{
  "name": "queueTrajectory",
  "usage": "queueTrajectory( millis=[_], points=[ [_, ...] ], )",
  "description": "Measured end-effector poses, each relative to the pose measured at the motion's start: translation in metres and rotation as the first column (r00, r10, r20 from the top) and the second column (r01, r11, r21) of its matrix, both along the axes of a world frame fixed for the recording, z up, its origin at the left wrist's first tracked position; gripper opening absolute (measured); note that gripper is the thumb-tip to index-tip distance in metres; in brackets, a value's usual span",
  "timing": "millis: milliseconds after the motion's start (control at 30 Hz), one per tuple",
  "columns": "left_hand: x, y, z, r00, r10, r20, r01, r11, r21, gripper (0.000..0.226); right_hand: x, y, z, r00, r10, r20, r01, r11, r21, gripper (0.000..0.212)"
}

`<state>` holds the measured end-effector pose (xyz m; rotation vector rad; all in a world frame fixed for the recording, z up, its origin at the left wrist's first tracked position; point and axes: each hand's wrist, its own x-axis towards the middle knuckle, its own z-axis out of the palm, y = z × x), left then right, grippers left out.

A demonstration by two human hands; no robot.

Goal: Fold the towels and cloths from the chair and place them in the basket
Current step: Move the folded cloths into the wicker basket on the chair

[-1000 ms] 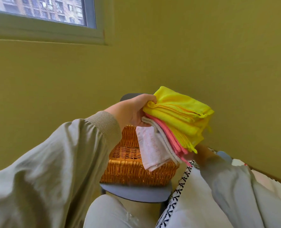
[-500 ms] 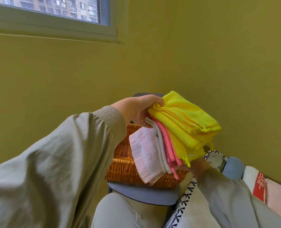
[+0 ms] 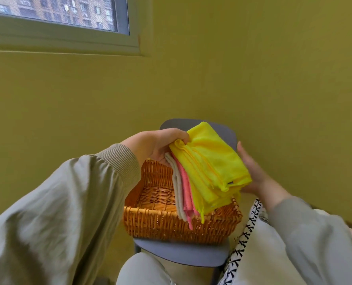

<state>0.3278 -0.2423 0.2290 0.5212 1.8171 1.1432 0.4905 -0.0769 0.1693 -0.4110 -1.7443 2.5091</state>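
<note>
Against the olive wall [image 3: 274, 79], the basket [image 3: 150, 212] sits on the chair [image 3: 181, 254], and the stack [image 3: 212, 167] hangs tilted over its right half, long axis sloping toward the near rim, left hand [image 3: 156, 145] pinching the top corner, right hand [image 3: 253, 175] flat and open under the right side.

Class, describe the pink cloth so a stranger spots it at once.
Find the blue chair in the corner, bearing a wicker basket. A folded stack is held over the basket; the pink cloth is its thin middle layer, between yellow cloths above and a whitish towel below.
</note>
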Motion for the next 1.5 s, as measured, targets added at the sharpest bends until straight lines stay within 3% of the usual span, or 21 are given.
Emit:
queueTrajectory(
  millis=[33, 67, 167, 233, 333, 400, 467, 500, 633, 767, 867, 967, 1133, 1200, 1233, 1267, 1300, 1367, 1433, 1500],
  points=[
    [-0.002, 0.0, -0.002, 0.999, -0.003, -0.035, 0.002, 1.0, -0.03, 0.018, -0.005, 0.004, 0.012, 0.996, 0.088, -0.027, -0.089, 0.996, -0.02, 0.067],
    [-0.004, 0.0, -0.004, 0.998, -0.018, -0.068, 0.014, 0.998, -0.057, 0.018, -0.011, 0.003, 0.021, 0.988, 0.155, -0.012, -0.154, 0.986, 0.06, 0.066],
    [-0.004, 0.002, -0.007, 0.987, -0.065, -0.145, 0.055, 0.996, -0.072, 0.015, -0.023, 0.011, 0.01, 0.949, 0.293, 0.115, -0.314, 0.908, 0.278, 0.091],
    [-0.005, 0.002, -0.007, 0.975, -0.058, -0.215, 0.05, 0.998, -0.041, 0.014, -0.029, 0.01, 0.003, 0.935, 0.31, 0.171, -0.353, 0.849, 0.394, 0.099],
    [-0.005, 0.0, -0.006, 0.895, -0.128, -0.428, 0.133, 0.991, -0.018, 0.018, -0.034, 0.005, -0.012, 0.964, 0.256, 0.072, -0.263, 0.875, 0.407, 0.093],
    [-0.002, -0.005, -0.01, 0.738, -0.214, -0.64, 0.224, 0.972, -0.067, 0.025, -0.038, 0.002, -0.024, 0.983, 0.179, -0.026, -0.125, 0.777, 0.616, 0.092],
    [0.002, -0.011, -0.021, 0.552, -0.263, -0.791, 0.268, 0.955, -0.13, 0.036, -0.042, -0.001, -0.038, 0.988, 0.068, -0.141, 0.08, 0.556, 0.827, 0.094],
    [0.005, -0.014, -0.028, 0.462, -0.268, -0.846, 0.275, 0.95, -0.151, 0.045, -0.043, -0.002, -0.044, 0.982, 0.026, -0.189, 0.152, 0.495, 0.855, 0.096],
    [0.009, -0.022, -0.054, 0.123, -0.176, -0.977, 0.306, 0.943, -0.132, 0.063, -0.046, -0.002, -0.067, 0.96, -0.083, -0.266, 0.276, 0.409, 0.87, 0.11],
    [0.004, -0.019, -0.066, -0.194, -0.054, -0.979, 0.42, 0.898, -0.133, 0.064, -0.039, 0.004, -0.065, 0.94, -0.028, -0.34, 0.338, 0.207, 0.918, 0.105],
    [0.003, -0.017, -0.067, -0.291, -0.033, -0.956, 0.467, 0.867, -0.172, 0.066, -0.033, 0.007, -0.062, 0.937, 0.016, -0.35, 0.349, 0.049, 0.936, 0.109],
    [0.004, -0.012, -0.064, -0.322, -0.028, -0.946, 0.482, 0.856, -0.189, 0.067, -0.033, 0.012, -0.064, 0.922, 0.025, -0.386, 0.386, 0.007, 0.922, 0.107],
    [0.003, -0.006, -0.065, -0.308, -0.046, -0.95, 0.476, 0.858, -0.195, 0.069, -0.038, 0.012, -0.069, 0.908, -0.012, -0.418, 0.418, 0.06, 0.907, 0.1],
    [0.001, -0.005, -0.068, -0.255, -0.052, -0.966, 0.48, 0.86, -0.173, 0.068, -0.039, 0.009, -0.07, 0.908, -0.005, -0.419, 0.416, 0.14, 0.899, 0.088],
    [0.001, -0.004, -0.068, -0.161, -0.045, -0.986, 0.485, 0.867, -0.119, 0.066, -0.039, 0.008, -0.067, 0.911, -0.006, -0.413, 0.401, 0.249, 0.882, 0.079],
    [0.002, -0.002, -0.069, 0.001, -0.042, -0.999, 0.468, 0.883, -0.036, 0.064, -0.038, 0.005, -0.062, 0.918, -0.015, -0.396, 0.37, 0.391, 0.843, 0.07],
    [0.003, -0.001, -0.066, 0.212, -0.034, -0.977, 0.41, 0.91, 0.057, 0.06, -0.037, 0.005, -0.058, 0.933, -0.027, -0.36, 0.324, 0.503, 0.801, 0.065],
    [0.0, 0.001, -0.061, 0.612, -0.012, -0.791, 0.27, 0.943, 0.194, 0.051, -0.034, 0.006, -0.053, 0.965, -0.037, -0.26, 0.22, 0.653, 0.725, 0.064],
    [-0.005, 0.0, -0.061, 0.815, 0.093, -0.572, 0.116, 0.941, 0.318, 0.051, -0.031, 0.014, -0.057, 0.986, -0.039, -0.16, 0.117, 0.85, 0.514, 0.073],
    [-0.01, -0.001, -0.069, 0.914, 0.269, -0.303, -0.129, 0.902, 0.412, 0.062, -0.027, 0.021, -0.063, 0.996, -0.062, -0.063, 0.076, 0.964, 0.254, 0.078]
  ],
)
